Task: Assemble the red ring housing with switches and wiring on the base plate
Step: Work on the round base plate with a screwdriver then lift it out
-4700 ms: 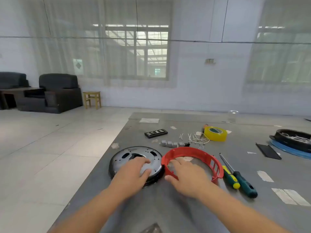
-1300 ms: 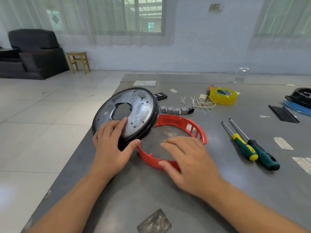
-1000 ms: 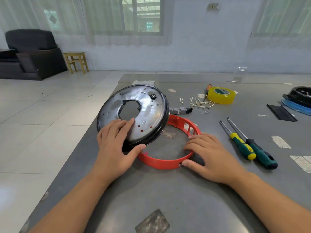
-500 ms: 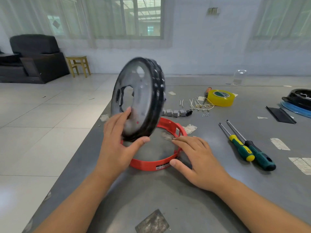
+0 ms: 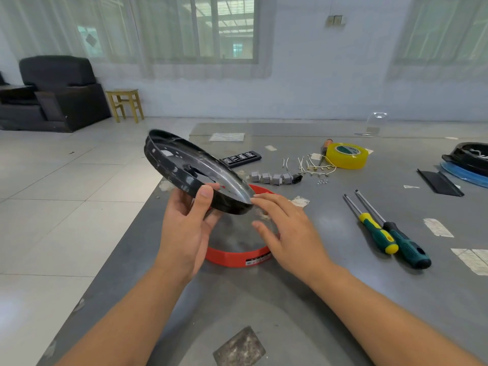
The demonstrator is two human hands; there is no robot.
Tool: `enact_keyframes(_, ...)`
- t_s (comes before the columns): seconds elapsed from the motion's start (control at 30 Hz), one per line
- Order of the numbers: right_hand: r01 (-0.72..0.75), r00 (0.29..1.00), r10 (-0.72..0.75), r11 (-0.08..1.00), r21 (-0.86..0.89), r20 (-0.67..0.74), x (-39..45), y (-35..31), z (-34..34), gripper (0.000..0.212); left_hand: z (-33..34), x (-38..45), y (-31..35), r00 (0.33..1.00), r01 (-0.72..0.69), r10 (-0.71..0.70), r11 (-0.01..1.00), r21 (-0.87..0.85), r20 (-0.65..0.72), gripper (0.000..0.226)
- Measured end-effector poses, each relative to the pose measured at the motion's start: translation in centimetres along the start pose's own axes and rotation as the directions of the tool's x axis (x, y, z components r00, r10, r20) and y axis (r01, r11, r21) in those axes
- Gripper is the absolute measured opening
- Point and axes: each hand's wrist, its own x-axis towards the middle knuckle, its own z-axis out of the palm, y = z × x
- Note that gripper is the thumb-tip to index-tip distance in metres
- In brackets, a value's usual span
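Grey table [image 5: 343, 299]; base plate [image 5: 190, 170] in left hand [image 5: 184, 233]

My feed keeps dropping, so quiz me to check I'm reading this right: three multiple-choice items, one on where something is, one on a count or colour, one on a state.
1. Where is the red ring?
A. On the table, under the raised plate
B. In the left hand
C. On the floor

2. How many screwdrivers lie right of the ring?
A. One
B. Two
C. Four

3. How is the base plate now?
A. Flat on the table
B. Seated on the ring
C. Held up, tilted, in the left hand

Answers:
1 A: the ring rests on the table beneath the plate.
2 B: a yellow-green handle and a dark green one lie side by side.
3 C: the left hand grips its near rim, thumb on top, while the right hand touches its edge with straight fingers.
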Motion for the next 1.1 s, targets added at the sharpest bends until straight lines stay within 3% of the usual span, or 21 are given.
enact_keyframes(0.1, -0.009, 0.994, 0.018, 0.996, 0.083, -0.105, 0.8, -0.4, 0.2, 0.028, 0.0, -0.3, -0.1, 0.998, 0.040, -0.035, 0.994, -0.101, 0.052, 0.045)
enact_keyframes(0.27, 0.024, 0.993, -0.010, 0.992, 0.120, -0.114, 0.7, -0.1, 0.1, 0.014, -0.9, -0.2, -0.3, 0.991, 0.127, -0.120, 0.975, -0.183, 0.050, 0.061)
enact_keyframes(0.33, 0.035, 0.992, -0.023, 0.994, 0.099, -0.123, 0.5, 0.4, -0.3, 0.011, -1.2, -0.4, -0.3, 0.991, 0.113, -0.107, 0.990, -0.086, 0.074, 0.053)
enact_keyframes(0.43, 0.046, 0.988, -0.035, 0.996, 0.070, -0.151, 0.0, 1.6, -1.2, 0.011, -1.9, -1.0, -0.7, 0.999, 0.005, -0.018, 0.969, 0.246, 0.049, 0.047)
enact_keyframes(0.5, 0.062, 0.985, -0.057, 0.998, 0.023, -0.162, -0.4, 2.6, -1.9, 0.011, -2.8, -1.1, -0.7, 0.996, -0.086, 0.070, 0.844, 0.530, 0.050, 0.049)
enact_keyframes(0.6, 0.087, 0.981, -0.096, 0.995, -0.057, -0.169, -1.0, 4.0, -3.2, 0.012, -4.5, -1.1, -1.1, 0.937, -0.347, 0.202, 0.477, 0.807, 0.284, 0.032)
enact_keyframes(0.63, 0.102, 0.979, -0.114, 0.992, -0.080, -0.171, -1.1, 4.5, -3.5, 0.014, -4.9, -1.1, -1.5, 0.902, -0.427, 0.250, 0.376, 0.823, 0.353, 0.032)
enact_keyframes(0.73, 0.139, 0.976, -0.158, 0.982, -0.126, -0.153, -1.5, 5.5, -4.0, 0.015, -4.7, -1.2, -2.0, 0.825, -0.514, 0.417, 0.274, 0.813, 0.381, 0.041)
enact_keyframes(0.8, 0.153, 0.973, -0.175, 0.977, -0.145, -0.151, -1.7, 5.9, -4.0, 0.014, -4.7, -1.1, -2.2, 0.743, -0.586, 0.493, 0.154, 0.795, 0.452, 0.046)
enact_keyframes(0.97, 0.208, 0.959, -0.234, 0.964, -0.163, -0.159, -1.7, 5.3, -3.6, 0.014, -4.2, -1.3, -2.8, 0.597, -0.708, 0.357, -0.186, 0.681, 0.719, 0.032)
enact_keyframes(1.1, 0.242, 0.957, -0.255, 0.965, -0.105, -0.136, -1.5, 3.9, -2.8, 0.011, -2.9, -1.7, -3.4, 0.553, -0.744, 0.292, -0.247, 0.620, 0.780, 0.020)
